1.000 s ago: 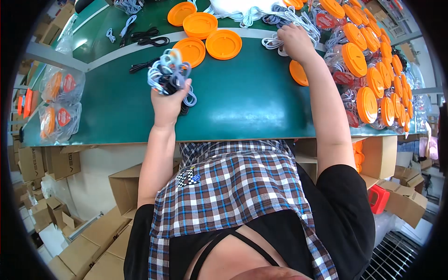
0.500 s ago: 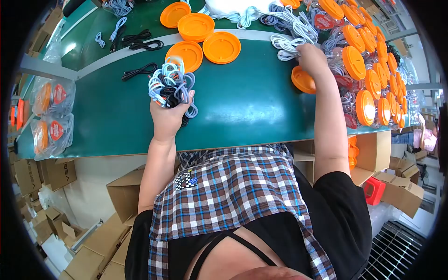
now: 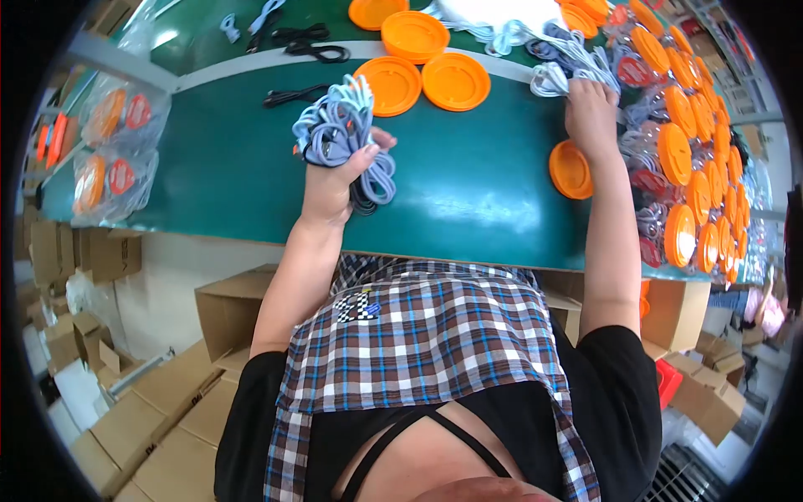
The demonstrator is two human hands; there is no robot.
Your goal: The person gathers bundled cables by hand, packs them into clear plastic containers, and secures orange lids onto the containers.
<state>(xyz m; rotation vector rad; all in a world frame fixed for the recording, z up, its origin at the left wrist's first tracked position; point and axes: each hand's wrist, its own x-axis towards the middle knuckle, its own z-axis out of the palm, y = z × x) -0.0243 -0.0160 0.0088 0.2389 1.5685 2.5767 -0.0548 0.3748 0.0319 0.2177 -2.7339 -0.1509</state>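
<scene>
My left hand (image 3: 335, 180) is closed around a thick bundle of coiled cables (image 3: 339, 125), light blue and grey, held above the green table. Some grey loops hang down beside the thumb. At the right, my right hand (image 3: 592, 117) reaches over a pile of cables, its fingers curled down on white cables (image 3: 549, 80); its fingertips are partly hidden. Grey-blue cables (image 3: 559, 48) lie just behind it. An orange lid (image 3: 570, 170) rests close to my right wrist. Near the left bundle are more round orange lids (image 3: 456, 81).
Clear jars with orange lids (image 3: 674, 152) and cables inside crowd the right side. Bagged jars (image 3: 115, 184) lie at the left edge of the green table (image 3: 468, 180). Black cables (image 3: 293, 95) lie behind the left hand. Cardboard boxes (image 3: 180, 397) stand on the floor.
The view has shifted, so the table items sit farther right. My left hand has turned the bundle, and its black cables hardly show now. My right hand stays at the white cables.
</scene>
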